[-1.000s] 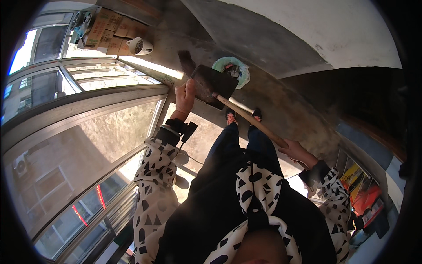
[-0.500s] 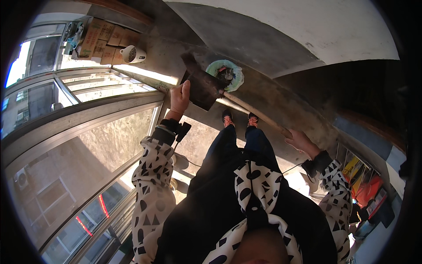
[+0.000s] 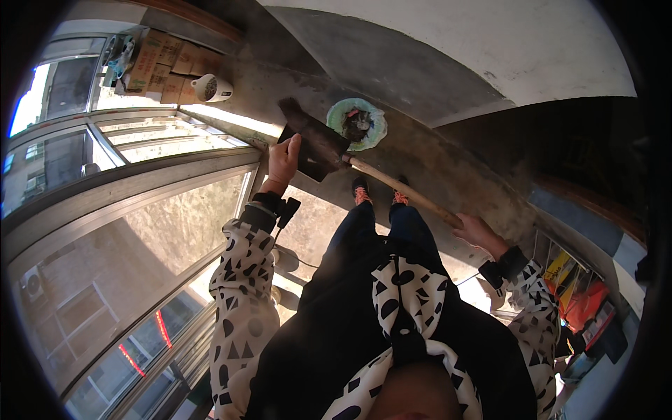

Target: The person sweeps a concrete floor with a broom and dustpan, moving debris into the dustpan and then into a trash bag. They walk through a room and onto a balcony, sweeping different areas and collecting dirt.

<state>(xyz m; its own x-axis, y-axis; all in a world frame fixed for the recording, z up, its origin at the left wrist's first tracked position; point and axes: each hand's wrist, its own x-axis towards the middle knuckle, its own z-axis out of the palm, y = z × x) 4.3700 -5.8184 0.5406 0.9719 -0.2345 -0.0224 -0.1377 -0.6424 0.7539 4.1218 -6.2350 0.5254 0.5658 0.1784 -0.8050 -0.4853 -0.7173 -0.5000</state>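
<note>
Right hand [image 3: 477, 234]: wrapped around the upper end of a wooden handle [image 3: 406, 187], well apart from the left hand [image 3: 283, 159].
Left hand: fingers curled, thumb up, overlapping the left edge of the dark pan in this view (whether it grips anything I cannot tell).
Wooden handle: slanting from the right hand to the pan, in front of the body.
Dark pan [image 3: 323, 148]: at the handle's far end, just beside the bin, its flat face toward the camera.
Dark flared piece [image 3: 290, 108]: beyond the pan, too dim to name.
Bin [image 3: 379, 127]: round, lined with a pale green bag, refuse inside.
Shoes [image 3: 361, 193]: dark with pinkish laces, below the handle.
Window side: cardboard boxes [image 3: 166, 64] beside a white container [image 3: 224, 89] of dark bits.
</note>
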